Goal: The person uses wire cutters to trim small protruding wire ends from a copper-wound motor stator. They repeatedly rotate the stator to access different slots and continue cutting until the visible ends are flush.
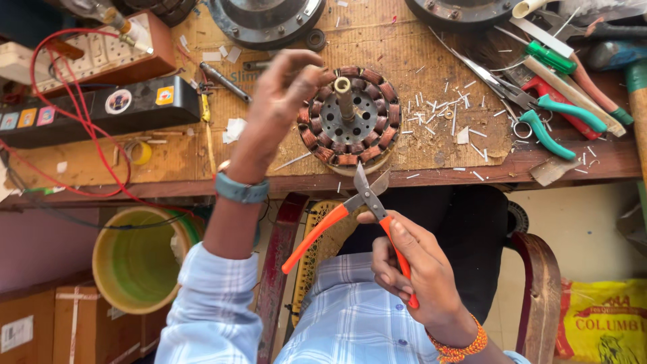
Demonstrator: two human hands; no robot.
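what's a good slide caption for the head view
Left hand steadies a copper-wound motor core; right hand holds orange-handled scissors.
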